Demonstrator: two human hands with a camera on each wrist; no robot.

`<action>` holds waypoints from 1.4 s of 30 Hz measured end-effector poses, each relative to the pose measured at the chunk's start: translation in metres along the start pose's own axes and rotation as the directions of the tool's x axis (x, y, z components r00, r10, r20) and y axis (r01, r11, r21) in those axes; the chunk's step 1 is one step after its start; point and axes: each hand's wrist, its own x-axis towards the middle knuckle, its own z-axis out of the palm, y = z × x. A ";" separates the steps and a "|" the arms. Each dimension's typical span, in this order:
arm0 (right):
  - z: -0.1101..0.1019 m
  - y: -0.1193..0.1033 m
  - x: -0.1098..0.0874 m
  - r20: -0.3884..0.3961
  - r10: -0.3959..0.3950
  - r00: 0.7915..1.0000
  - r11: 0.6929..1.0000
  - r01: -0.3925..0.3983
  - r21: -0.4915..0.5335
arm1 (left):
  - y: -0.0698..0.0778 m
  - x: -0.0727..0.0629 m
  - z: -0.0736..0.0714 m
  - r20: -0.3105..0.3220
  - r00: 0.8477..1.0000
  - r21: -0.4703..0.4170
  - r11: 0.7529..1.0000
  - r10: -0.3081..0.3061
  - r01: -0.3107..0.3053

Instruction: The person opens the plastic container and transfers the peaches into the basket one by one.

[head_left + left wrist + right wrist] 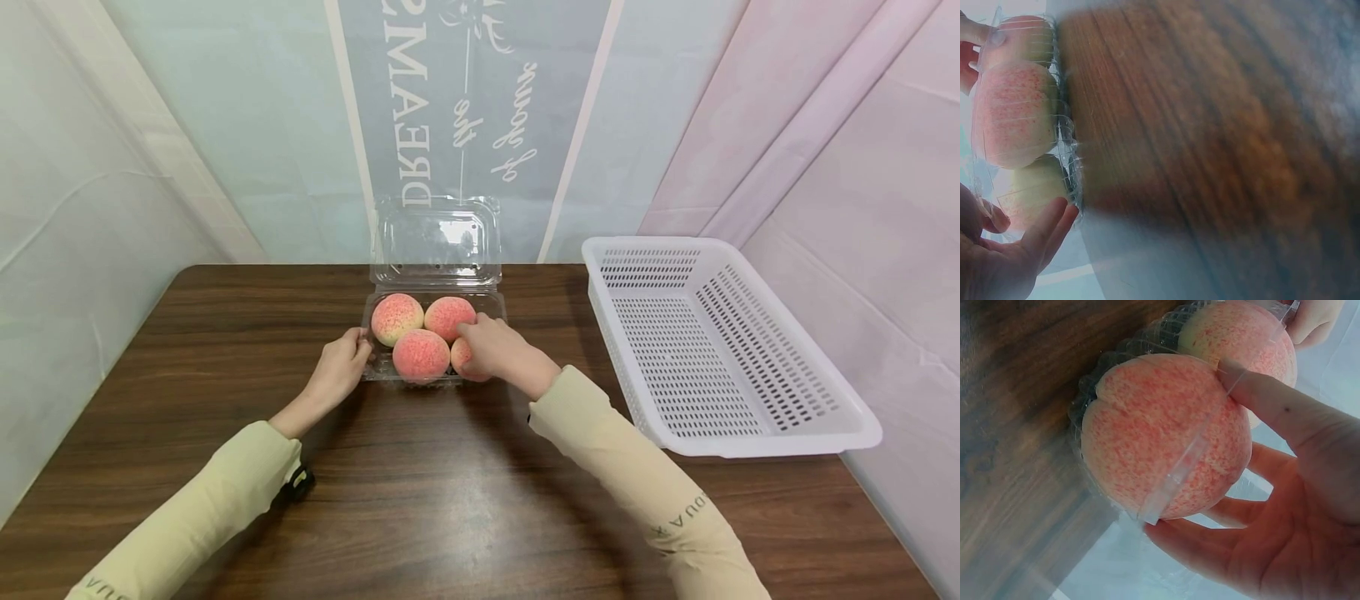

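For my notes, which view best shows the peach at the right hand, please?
Right wrist: the peach appears largest, nearly whole. Head: the right hand partly covers it. Left wrist: another peach partly hides it.

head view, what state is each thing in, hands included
clear container: open, holding four peaches
lid: raised behind the base
near-right peach: in the container, gripped
three other peaches: resting in the container
left hand: holding the container's left edge
right hand: fingers around the near-right peach
white basket: upright, open-topped, on the table
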 end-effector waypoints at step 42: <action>-0.010 -0.006 0.015 0.191 -0.012 0.982 1.000 0.009 0.016 | 0.000 -0.001 0.000 -0.008 1.000 -0.016 1.000 0.005 -0.005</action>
